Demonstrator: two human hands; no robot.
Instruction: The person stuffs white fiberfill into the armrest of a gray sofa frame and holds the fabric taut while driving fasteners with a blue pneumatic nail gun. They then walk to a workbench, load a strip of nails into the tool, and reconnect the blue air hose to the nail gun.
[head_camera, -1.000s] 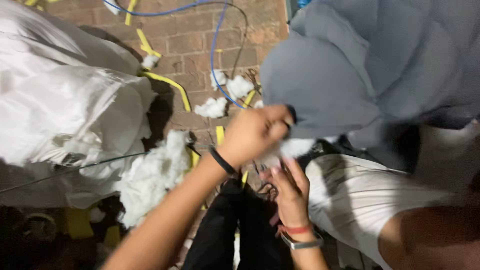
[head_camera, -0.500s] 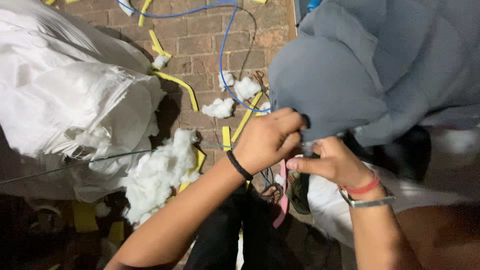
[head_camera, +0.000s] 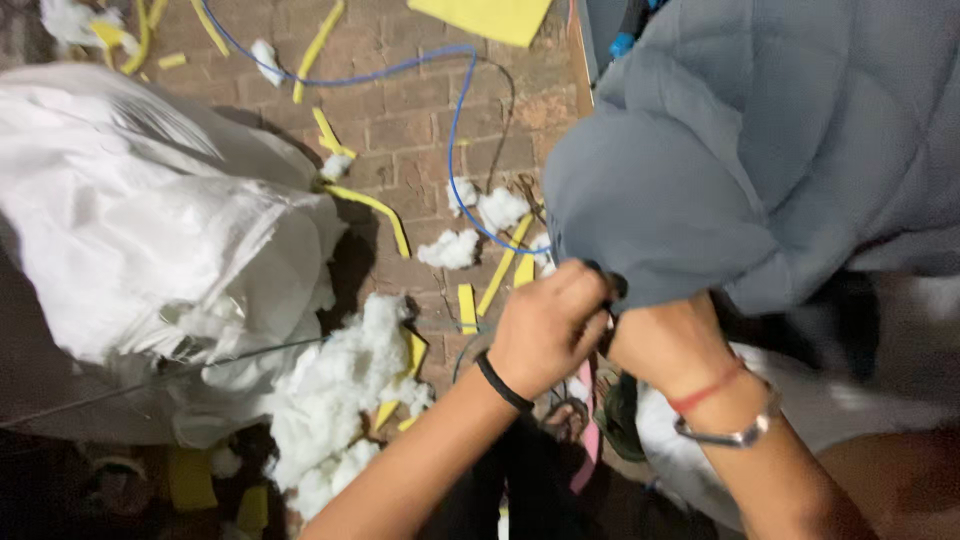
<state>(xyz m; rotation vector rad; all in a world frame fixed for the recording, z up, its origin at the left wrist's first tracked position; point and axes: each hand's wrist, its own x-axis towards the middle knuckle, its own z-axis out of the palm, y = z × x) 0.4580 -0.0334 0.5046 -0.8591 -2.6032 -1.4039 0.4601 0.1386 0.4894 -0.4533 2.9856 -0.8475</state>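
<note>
A big grey quilted cushion fills the upper right. My left hand, with a black band on its wrist, pinches the cushion's lower edge. My right hand, wearing a red thread and a silver bracelet, grips the same edge right beside it, and the two hands touch. The fingertips of both are hidden in the fabric fold.
A large white sack lies at the left with white fibre stuffing spilling beside it. Yellow foam strips, small white tufts and a blue cable lie on the brick floor. A yellow sheet is at the top.
My right hand has risen from below to the cushion's edge and closed on it beside my left hand. The left hand has kept its hold.
</note>
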